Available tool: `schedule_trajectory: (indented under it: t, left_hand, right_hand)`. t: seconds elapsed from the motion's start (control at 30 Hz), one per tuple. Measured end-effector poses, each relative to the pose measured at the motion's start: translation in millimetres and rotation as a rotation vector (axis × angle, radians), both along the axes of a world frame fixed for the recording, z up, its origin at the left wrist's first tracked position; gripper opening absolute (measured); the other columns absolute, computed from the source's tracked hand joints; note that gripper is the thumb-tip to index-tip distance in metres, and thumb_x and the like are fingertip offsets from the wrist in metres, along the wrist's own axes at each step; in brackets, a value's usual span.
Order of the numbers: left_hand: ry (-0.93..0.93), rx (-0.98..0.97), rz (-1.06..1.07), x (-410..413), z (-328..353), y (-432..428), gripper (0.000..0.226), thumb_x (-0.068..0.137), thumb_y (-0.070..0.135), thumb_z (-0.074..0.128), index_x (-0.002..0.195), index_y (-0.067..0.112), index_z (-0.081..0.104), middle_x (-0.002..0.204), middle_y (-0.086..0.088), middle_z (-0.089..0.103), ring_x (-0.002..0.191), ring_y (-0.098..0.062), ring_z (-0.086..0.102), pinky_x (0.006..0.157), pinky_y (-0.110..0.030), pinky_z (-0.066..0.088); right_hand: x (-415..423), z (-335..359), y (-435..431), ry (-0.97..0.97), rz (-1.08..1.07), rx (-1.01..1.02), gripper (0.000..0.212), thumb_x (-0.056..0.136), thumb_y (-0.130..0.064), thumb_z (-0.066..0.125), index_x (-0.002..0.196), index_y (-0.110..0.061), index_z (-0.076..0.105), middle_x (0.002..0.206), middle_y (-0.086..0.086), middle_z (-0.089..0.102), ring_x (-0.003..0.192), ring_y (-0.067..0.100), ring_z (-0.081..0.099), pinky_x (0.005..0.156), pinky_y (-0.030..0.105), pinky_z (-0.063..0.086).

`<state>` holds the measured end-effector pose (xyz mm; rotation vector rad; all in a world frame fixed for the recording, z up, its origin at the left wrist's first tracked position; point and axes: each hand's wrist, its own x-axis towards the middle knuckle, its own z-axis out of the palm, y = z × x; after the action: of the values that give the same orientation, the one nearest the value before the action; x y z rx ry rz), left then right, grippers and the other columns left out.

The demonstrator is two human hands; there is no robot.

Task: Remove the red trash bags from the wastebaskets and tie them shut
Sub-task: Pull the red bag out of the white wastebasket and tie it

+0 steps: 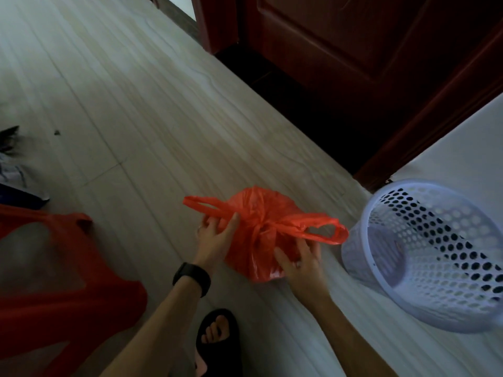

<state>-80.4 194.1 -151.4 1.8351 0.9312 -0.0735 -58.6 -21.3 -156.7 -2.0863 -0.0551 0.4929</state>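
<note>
A red trash bag sits on the floor, knotted at its top with two handle loops sticking out left and right. My left hand pinches the left loop near the bag's side. My right hand hovers over the bag's near right side, fingers spread, just below the right loop. A pale blue perforated wastebasket stands tilted to the right of the bag, with no bag in it.
A red plastic stool stands at the left. A dark wooden door and frame fill the upper right. My foot in a black sandal is at the bottom. Clothes or clutter lie at the far left.
</note>
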Motion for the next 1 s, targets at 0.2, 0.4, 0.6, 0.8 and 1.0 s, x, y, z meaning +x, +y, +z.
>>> schedule_trajectory:
  t: [0.2, 0.4, 0.6, 0.8, 1.0]
  left_hand:
    - [-0.143, 0.428, -0.301, 23, 4, -20, 0.044, 0.097, 0.052, 0.034, 0.113, 0.029, 0.068, 0.141, -0.008, 0.052, 0.130, -0.033, 0.045, 0.110, -0.048, 0.034]
    - [-0.401, -0.536, 0.277, 44, 31, -38, 0.034, 0.105, 0.030, 0.041, 0.092, 0.010, 0.065, 0.084, -0.004, 0.070, 0.074, -0.010, 0.068, 0.066, -0.025, 0.056]
    - [-0.271, -0.517, 0.358, 54, 29, -24, 0.042, 0.104, 0.029, 0.040, 0.067, 0.015, 0.053, 0.052, 0.002, 0.055, 0.052, -0.014, 0.047, 0.055, -0.028, 0.039]
    - [-0.050, -0.611, 0.541, 33, -10, -28, 0.039, 0.100, 0.016, 0.043, 0.065, 0.014, 0.060, 0.051, 0.001, 0.063, 0.064, -0.022, 0.058, 0.075, -0.037, 0.048]
    - [-0.211, -0.102, 0.136, 31, 5, -52, 0.043, 0.105, 0.031, 0.038, 0.074, 0.015, 0.064, 0.069, 0.003, 0.067, 0.066, -0.008, 0.060, 0.067, -0.026, 0.047]
  right_hand:
    - [28, 7, 51, -0.351, 0.044, -0.187, 0.043, 0.095, -0.046, 0.047, 0.111, -0.015, 0.071, 0.120, 0.017, 0.057, 0.108, 0.033, 0.051, 0.093, 0.049, 0.049]
    - [52, 31, 70, -0.069, -0.193, 0.150, 0.037, 0.104, -0.031, 0.046, 0.085, -0.008, 0.068, 0.085, 0.007, 0.072, 0.086, 0.023, 0.066, 0.082, 0.039, 0.048]
    - [60, 49, 50, 0.170, -0.032, 0.303, 0.046, 0.103, -0.033, 0.049, 0.061, -0.029, 0.067, 0.081, 0.002, 0.074, 0.086, 0.019, 0.068, 0.096, 0.039, 0.049]
    - [38, 37, 17, 0.221, 0.076, 0.136, 0.035, 0.104, -0.026, 0.046, 0.078, -0.025, 0.069, 0.093, 0.001, 0.074, 0.093, 0.015, 0.067, 0.102, 0.040, 0.045]
    - [53, 33, 17, 0.277, -0.149, 0.141, 0.040, 0.097, -0.052, 0.047, 0.073, -0.028, 0.069, 0.092, 0.004, 0.076, 0.090, 0.022, 0.068, 0.094, 0.043, 0.050]
